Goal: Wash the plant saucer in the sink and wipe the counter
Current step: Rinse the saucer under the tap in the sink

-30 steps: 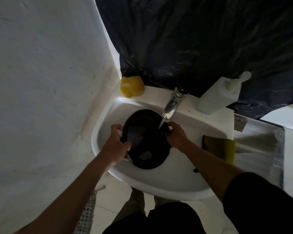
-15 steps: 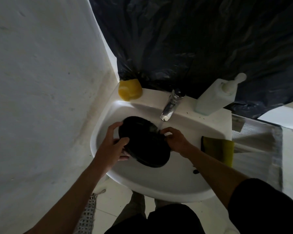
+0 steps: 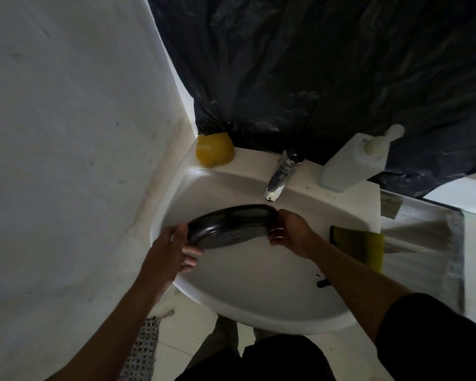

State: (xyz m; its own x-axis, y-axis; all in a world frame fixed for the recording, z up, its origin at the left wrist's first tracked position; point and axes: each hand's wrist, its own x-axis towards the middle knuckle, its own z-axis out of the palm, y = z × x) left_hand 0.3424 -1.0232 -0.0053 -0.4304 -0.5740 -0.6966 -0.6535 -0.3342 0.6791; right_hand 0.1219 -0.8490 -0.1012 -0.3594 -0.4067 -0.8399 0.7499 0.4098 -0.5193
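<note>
Washing looks underway: the saucer (image 3: 231, 226) hangs tipped on edge over the sink's (image 3: 259, 312) middle, just below the tap (image 3: 279, 180). The left hand (image 3: 168, 251) grips its left rim and the right hand (image 3: 291, 232) its right. Wiping seems undone, since specks (image 3: 308, 185) dot the ledge behind the sink. The wall (image 3: 66, 160) crowds the sink's left, and a sponge (image 3: 360, 243) lies on its right rim.

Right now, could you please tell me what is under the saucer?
Under the saucer, fingers of the left hand curl round its edge, above the white sink. The basin floor directly beneath is covered.

saucer (image 3: 232, 225) over sink (image 3: 259, 306), below tap (image 3: 279, 180)
</note>
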